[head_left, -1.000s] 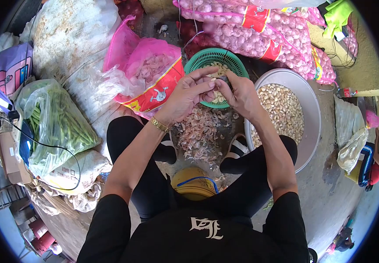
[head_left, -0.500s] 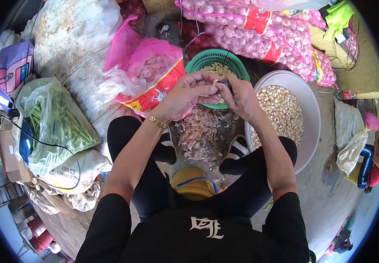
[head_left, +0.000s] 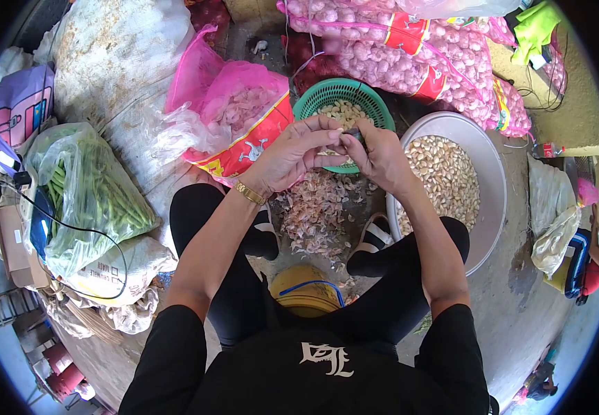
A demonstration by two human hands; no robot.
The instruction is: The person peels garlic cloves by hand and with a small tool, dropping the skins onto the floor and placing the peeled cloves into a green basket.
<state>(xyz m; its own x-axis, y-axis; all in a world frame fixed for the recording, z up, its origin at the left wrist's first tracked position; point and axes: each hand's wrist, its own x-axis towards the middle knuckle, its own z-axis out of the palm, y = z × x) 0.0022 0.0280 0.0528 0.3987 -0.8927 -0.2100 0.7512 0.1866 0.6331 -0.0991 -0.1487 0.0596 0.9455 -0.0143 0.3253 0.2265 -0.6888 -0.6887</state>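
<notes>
Over the green basket (head_left: pixel 381 104), my left hand (head_left: pixel 292 155) pinches a pale garlic clove (head_left: pixel 341 130) between thumb and fingertips. My right hand (head_left: pixel 384 160) meets it, its fingers closed around a small dark grey blade-like piece (head_left: pixel 355 132), mostly hidden by the fingers. Peeled garlic cloves (head_left: pixel 344 111) lie in the basket behind my hands. To the right, a wide pale basin (head_left: pixel 494 200) holds many unpeeled cloves (head_left: pixel 445 173). Loose garlic skins (head_left: pixel 313 214) are heaped on the floor below my hands.
Pink net sacks of garlic (head_left: pixel 445 66) lie at the back right. An opened pink net bag (head_left: pixel 206 76) stands left of the basket. Farther left is a plastic bag of green beans (head_left: pixel 98 187). A yellow bucket (head_left: pixel 299 280) sits between my legs.
My hands have shifted only slightly; the left fingers have changed their hold around the clove. The basket, basin and sacks have stayed in place.
</notes>
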